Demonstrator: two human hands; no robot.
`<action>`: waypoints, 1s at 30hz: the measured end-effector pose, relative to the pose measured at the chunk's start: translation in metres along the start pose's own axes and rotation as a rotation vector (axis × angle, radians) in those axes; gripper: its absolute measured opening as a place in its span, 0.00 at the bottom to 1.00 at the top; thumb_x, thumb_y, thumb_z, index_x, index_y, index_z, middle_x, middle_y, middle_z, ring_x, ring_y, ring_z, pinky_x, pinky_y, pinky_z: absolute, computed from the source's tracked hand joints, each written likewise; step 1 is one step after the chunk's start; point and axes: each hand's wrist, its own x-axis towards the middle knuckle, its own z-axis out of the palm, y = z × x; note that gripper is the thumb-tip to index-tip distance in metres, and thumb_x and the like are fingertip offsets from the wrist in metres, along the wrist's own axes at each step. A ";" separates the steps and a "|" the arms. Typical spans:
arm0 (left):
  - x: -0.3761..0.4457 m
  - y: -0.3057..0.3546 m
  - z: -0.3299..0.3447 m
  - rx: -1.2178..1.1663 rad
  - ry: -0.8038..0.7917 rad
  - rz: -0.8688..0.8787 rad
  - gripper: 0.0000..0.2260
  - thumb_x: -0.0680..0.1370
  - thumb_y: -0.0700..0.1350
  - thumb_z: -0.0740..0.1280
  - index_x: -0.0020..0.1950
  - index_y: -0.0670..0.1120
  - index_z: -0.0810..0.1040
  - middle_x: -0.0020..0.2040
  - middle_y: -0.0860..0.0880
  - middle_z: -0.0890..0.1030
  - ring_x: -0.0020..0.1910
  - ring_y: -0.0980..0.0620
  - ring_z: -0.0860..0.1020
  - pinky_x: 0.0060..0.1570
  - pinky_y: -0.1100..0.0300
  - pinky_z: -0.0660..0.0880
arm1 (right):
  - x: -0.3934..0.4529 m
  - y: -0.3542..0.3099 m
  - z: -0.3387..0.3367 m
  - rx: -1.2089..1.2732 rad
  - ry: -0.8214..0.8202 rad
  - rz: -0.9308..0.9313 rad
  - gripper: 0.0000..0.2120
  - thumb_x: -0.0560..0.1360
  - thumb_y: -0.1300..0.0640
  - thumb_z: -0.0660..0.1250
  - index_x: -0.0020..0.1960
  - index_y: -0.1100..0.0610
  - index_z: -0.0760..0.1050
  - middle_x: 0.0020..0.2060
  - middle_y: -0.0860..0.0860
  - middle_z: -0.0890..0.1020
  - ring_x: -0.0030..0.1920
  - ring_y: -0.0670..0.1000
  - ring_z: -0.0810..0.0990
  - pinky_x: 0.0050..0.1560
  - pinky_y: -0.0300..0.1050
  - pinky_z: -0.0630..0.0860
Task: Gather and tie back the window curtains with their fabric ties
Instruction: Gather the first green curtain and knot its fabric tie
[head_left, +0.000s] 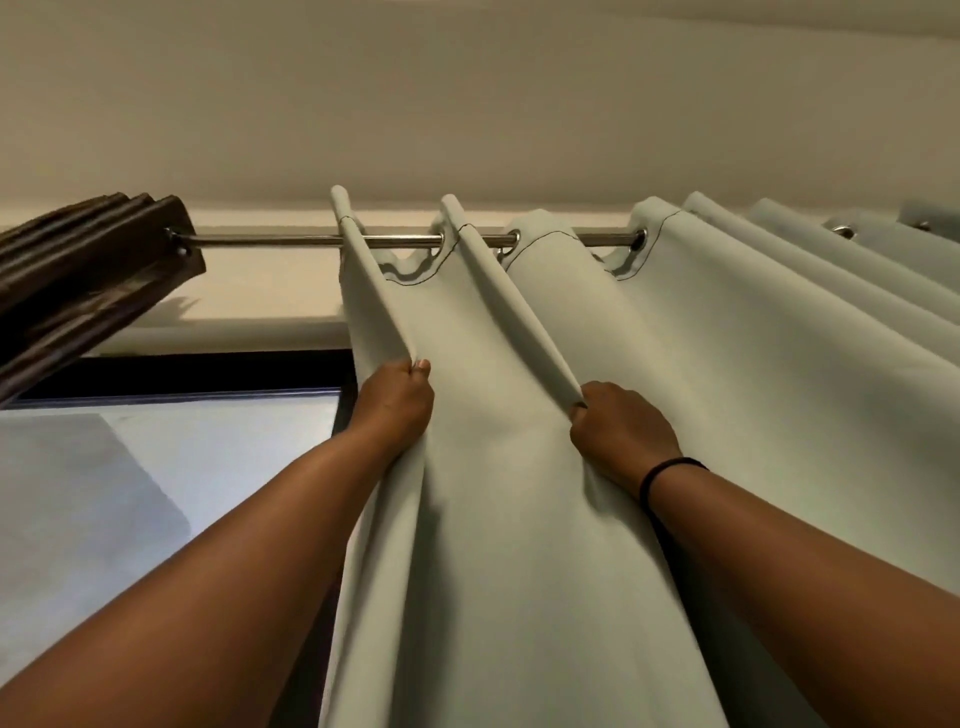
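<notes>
While we are pinching the pale curtain (519, 493), left hand (397, 402) clamping its leading fold, right hand (621, 431) clamping the next, uneven pulling is risking eyelets jamming on the rod (270, 240) above.

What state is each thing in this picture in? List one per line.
Pale curtain: hanging from the rod, partly pleated, untied.
Rod: threaded through the curtain's eyelets.
Left hand: gripping the curtain's leading fold.
Right hand: gripping the next fold.
Dark curtain: bunched at left.

Left hand (397, 400) and right hand (621, 434) raised (2 fists clenched).
</notes>
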 end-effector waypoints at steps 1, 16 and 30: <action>0.001 0.007 0.010 -0.015 0.010 0.001 0.17 0.83 0.49 0.54 0.56 0.39 0.77 0.57 0.37 0.78 0.57 0.37 0.75 0.55 0.52 0.70 | 0.003 0.006 -0.003 -0.019 0.005 -0.015 0.07 0.76 0.56 0.55 0.47 0.55 0.72 0.37 0.49 0.74 0.38 0.54 0.74 0.34 0.43 0.65; -0.013 0.117 0.125 0.034 0.001 0.066 0.16 0.83 0.48 0.56 0.54 0.39 0.78 0.56 0.38 0.79 0.56 0.38 0.75 0.47 0.55 0.67 | 0.048 0.088 -0.026 -0.028 0.011 -0.121 0.07 0.72 0.57 0.58 0.47 0.55 0.74 0.45 0.54 0.79 0.40 0.58 0.73 0.38 0.43 0.68; -0.013 0.062 0.077 0.216 0.011 0.082 0.21 0.81 0.59 0.53 0.44 0.43 0.73 0.53 0.39 0.79 0.52 0.40 0.75 0.43 0.54 0.66 | 0.037 0.089 -0.048 0.038 0.408 0.008 0.22 0.76 0.36 0.54 0.58 0.49 0.75 0.57 0.55 0.75 0.59 0.62 0.72 0.55 0.54 0.68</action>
